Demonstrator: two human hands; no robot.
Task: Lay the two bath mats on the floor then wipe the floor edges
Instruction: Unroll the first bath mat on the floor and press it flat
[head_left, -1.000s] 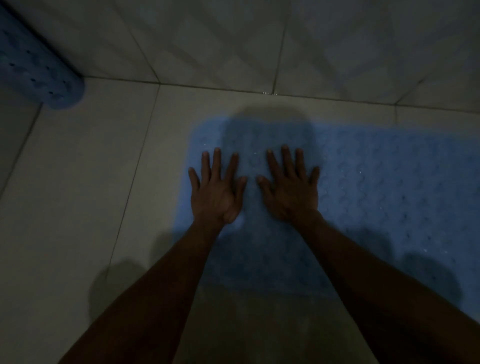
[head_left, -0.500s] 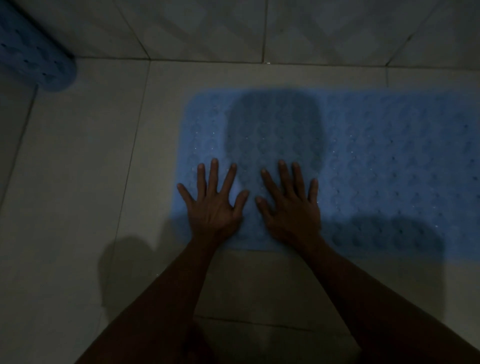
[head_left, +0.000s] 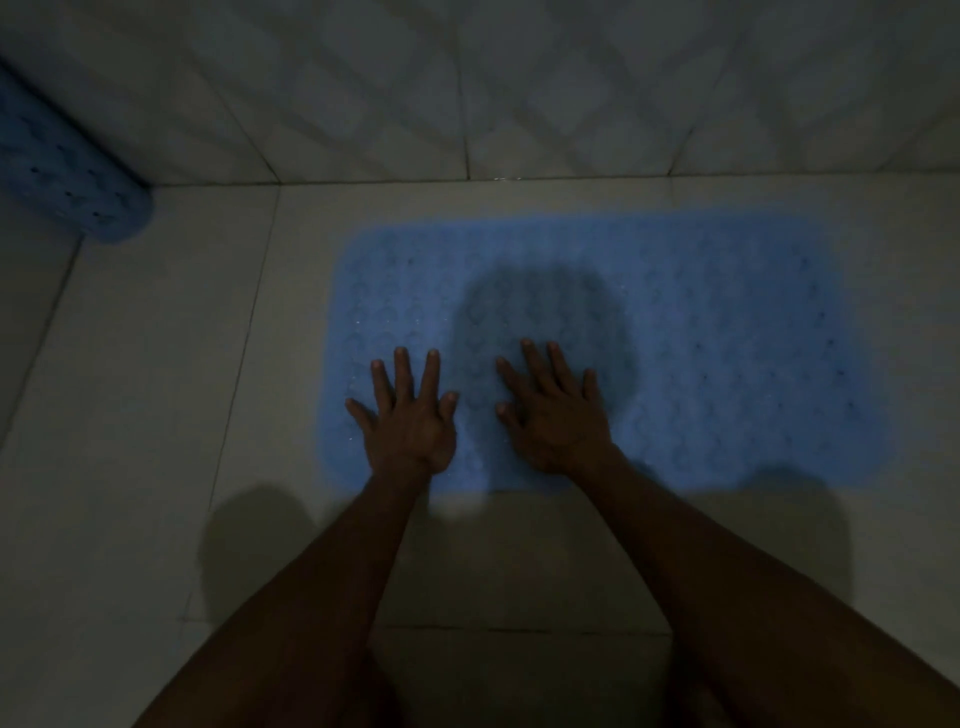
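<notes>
Flat blue bath mat (head_left: 727, 322): soft rubbery plastic by the look, matt, surface embossed with a bumpy repeat pattern and small holes. Rolled blue bath mat (head_left: 67, 182), far left: same perforated material. Floor tiles (head_left: 145, 364): smooth, pale, dull sheen. Wall tiles (head_left: 571, 88): smooth, faint diamond pattern.

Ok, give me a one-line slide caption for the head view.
Left hand and right hand press flat on the blue bath mat; rolled second mat waits by the wall.

flat mat (head_left: 701, 364) on floor (head_left: 130, 415) | rolled mat (head_left: 67, 182) far left by wall (head_left: 467, 78)
</notes>
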